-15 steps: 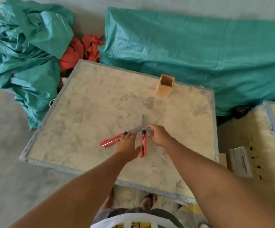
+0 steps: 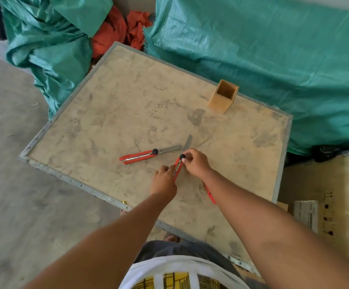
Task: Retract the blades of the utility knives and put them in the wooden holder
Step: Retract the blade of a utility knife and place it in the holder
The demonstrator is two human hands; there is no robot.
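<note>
Both hands [image 2: 163, 177] [image 2: 194, 162] gripping red utility knife [image 2: 177, 166], blade out, wooden holder [image 2: 222, 99] apart, no legible writing

light: soft, even daylight, moderately bright | shadows: faint, diffuse under the square open-topped wooden holder [image 2: 223, 98] | glare: mild sheen on the crumpled green plastic tarpaulin [image 2: 50, 44] | focus: slightly soft throughout, compression smear on the grey concrete floor [image 2: 13, 184] | distortion: wide-angle stretching at the edges, forearms enlarged

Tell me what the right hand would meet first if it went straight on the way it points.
Probably the extended blade of the knife it holds, just past the right hand; beyond that, bare table. Depth is unclear.
</note>
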